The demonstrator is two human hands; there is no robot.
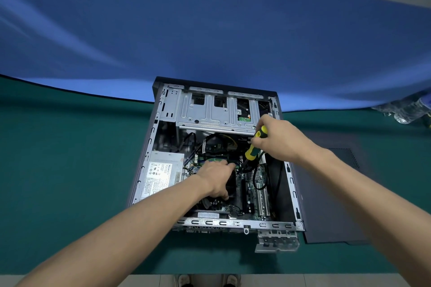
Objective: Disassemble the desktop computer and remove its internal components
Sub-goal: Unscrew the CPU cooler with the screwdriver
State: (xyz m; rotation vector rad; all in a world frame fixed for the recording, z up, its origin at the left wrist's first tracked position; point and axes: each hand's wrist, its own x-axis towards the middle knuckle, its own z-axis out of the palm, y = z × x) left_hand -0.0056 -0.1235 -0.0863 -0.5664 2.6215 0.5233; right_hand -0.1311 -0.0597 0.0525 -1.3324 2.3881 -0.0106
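We count one open computer case on the green tabletop, one detached side panel by its right edge, one power supply, one yellow-and-green screwdriver, two hands, and two shoes at the near edge.

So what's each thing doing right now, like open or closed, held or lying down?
Computer case: lying on its side, open.
Side panel: off, flat on the table beside the case.
Screwdriver: held, tip down inside the case.
Right hand: gripping the screwdriver.
Left hand: resting inside the case.
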